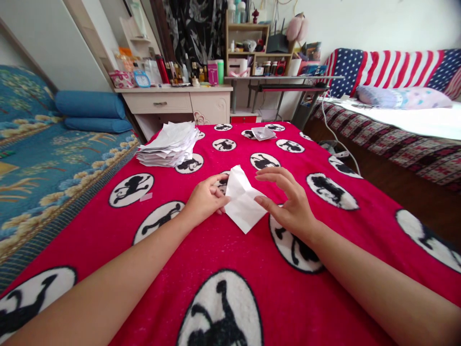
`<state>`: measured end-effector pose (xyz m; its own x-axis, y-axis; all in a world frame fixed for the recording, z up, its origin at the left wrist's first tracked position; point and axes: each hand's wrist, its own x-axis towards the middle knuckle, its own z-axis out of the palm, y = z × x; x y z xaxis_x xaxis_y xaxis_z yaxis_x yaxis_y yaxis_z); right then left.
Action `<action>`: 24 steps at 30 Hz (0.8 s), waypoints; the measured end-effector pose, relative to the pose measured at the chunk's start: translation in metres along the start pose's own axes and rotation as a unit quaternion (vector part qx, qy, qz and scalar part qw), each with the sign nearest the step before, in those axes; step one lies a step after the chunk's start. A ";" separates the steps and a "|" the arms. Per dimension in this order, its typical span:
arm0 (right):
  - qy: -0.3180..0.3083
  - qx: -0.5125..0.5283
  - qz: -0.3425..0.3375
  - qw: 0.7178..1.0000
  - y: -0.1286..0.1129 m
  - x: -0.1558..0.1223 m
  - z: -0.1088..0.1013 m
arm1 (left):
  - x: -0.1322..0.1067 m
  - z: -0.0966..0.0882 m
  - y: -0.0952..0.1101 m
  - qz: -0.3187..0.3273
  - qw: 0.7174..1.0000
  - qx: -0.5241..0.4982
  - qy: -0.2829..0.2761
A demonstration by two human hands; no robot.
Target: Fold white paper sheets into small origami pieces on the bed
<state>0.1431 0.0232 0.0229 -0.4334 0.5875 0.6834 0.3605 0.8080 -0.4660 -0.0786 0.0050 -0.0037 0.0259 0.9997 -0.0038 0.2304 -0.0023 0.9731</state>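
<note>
A small white sheet of paper (243, 206) with creases across it is held just above the red cloth, in the middle of the head view. My left hand (208, 196) pinches its left edge between thumb and fingers. On the other side, my right hand (288, 199) has its fingers spread apart, with the thumb tip at the paper's right edge. Whether that thumb presses on the paper or only touches it is hard to see.
A thick stack of white paper (169, 145) lies at the back left of the red patterned cloth (173, 293). Folded papers (263, 133) lie at the far side. A tiny scrap (146, 197) is on the left. Behind stands a white cabinet (176, 103); a bed (396, 120) is at right.
</note>
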 end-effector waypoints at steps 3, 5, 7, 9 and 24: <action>-0.111 0.001 -0.063 0.992 0.002 -0.002 -0.003 | 0.001 0.000 -0.001 -0.020 0.999 -0.001 0.035; -0.198 -0.002 -0.100 0.975 0.007 -0.003 -0.003 | 0.001 0.000 -0.001 -0.027 0.999 0.001 0.044; -0.249 -0.006 -0.109 0.962 0.013 -0.004 -0.001 | 0.002 0.000 -0.001 -0.032 0.998 -0.002 0.046; -0.259 -0.004 -0.102 0.960 0.018 -0.004 0.001 | 0.003 -0.001 0.000 -0.038 0.998 -0.015 0.048; -0.201 0.000 -0.115 0.973 0.018 -0.001 0.010 | 0.005 -0.009 0.002 -0.086 0.994 -0.064 0.023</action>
<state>0.1419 0.0379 0.0081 -0.7906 0.3608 0.4948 0.2155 0.9202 -0.3266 -0.0866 0.0103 -0.0001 -0.0478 0.9852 -0.1644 0.1011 0.1685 0.9805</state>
